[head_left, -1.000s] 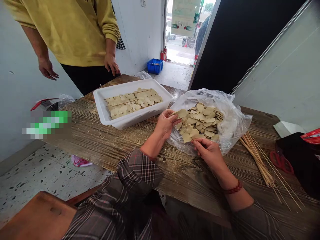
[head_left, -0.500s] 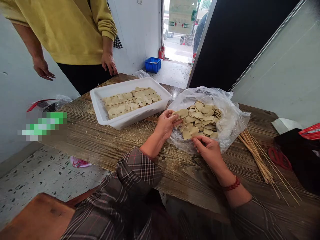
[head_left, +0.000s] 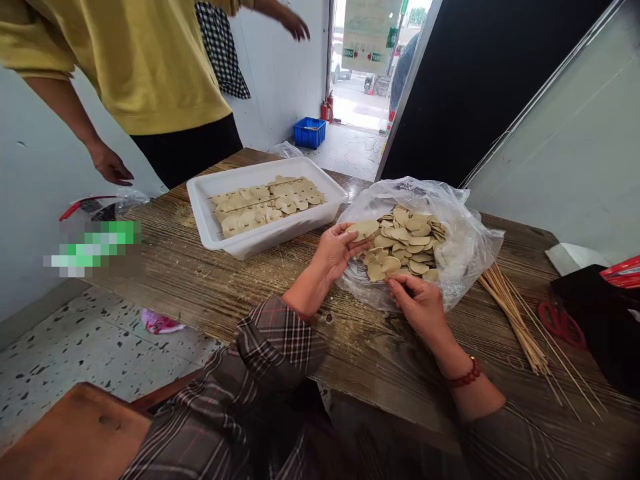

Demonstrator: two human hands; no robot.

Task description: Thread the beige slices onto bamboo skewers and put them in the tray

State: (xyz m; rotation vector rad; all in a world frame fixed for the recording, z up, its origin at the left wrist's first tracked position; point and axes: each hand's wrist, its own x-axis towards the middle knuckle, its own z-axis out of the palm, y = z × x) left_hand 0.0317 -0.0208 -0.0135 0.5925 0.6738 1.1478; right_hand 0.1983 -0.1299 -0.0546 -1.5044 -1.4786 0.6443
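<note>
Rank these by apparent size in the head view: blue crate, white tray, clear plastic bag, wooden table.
1. Wooden table
2. Clear plastic bag, spread open
3. White tray
4. Blue crate, farther off

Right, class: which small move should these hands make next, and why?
Probably bring the slice in the left hand toward the right hand: the hands are apart, the right one is pinched shut, perhaps on something too small to make out, and the tray nearby holds skewered slices.

bright daylight from the doorway (head_left: 361,100), dim lower right corner, stretched edges, pixelated patch (head_left: 97,247) at left
</note>
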